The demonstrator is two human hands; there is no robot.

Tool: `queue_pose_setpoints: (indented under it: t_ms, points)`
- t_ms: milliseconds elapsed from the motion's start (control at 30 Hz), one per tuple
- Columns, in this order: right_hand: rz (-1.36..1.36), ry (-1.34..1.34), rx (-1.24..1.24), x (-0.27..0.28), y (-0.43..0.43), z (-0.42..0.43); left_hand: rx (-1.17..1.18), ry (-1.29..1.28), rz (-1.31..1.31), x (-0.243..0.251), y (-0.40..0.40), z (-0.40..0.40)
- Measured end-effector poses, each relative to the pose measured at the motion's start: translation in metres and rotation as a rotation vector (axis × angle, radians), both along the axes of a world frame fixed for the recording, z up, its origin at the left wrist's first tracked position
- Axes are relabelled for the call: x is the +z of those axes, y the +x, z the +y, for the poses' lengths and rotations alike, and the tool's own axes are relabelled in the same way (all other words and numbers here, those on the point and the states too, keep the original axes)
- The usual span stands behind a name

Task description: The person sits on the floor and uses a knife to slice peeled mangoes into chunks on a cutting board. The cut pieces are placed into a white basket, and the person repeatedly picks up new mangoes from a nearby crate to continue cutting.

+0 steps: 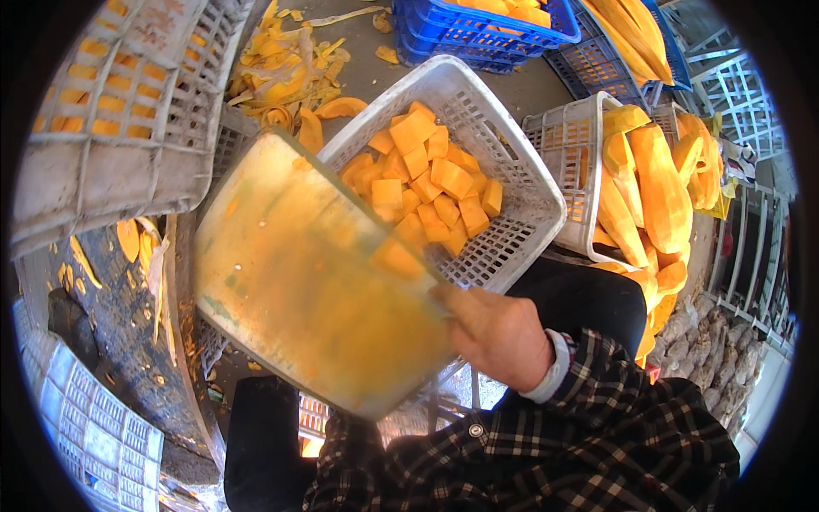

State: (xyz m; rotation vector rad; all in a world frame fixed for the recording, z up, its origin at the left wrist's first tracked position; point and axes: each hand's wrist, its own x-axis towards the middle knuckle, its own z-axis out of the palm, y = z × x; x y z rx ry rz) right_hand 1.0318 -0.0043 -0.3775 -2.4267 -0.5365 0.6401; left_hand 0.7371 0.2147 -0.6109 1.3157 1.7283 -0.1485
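A stained, pale cutting board (307,275) is tilted in front of me, its upper right edge over a white plastic crate (505,137). My right hand (496,333) is closed at the board's right edge and appears to grip it; motion blurs the fingers. Cut chunks of orange squash-like flesh (416,169) lie heaped in the crate, partly covered by the board. A few more chunks (398,257) show at the board's edge. My left hand is out of sight behind the board, and only its plaid sleeve (352,435) shows.
Peeled orange fruits (659,185) fill a crate (563,166) at right. Peelings (288,70) litter the floor beyond. A blue crate (473,35) holds cut pieces. At left a large white crate (115,166) stands close to the board; another crate (96,416) lies lower left.
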Motion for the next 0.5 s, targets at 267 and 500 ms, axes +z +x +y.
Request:
queue_pose_setpoints:
  t_ms: [267,500]
  points:
    - [-0.120,0.077,0.212,0.005,-0.006,0.012,-0.115,-0.050,0.032,0.007,0.002,-0.008]
    - [-0.078,0.144,0.205,0.023,-0.013,0.010,-0.373,-0.137,-0.060,0.044,0.023,-0.047]
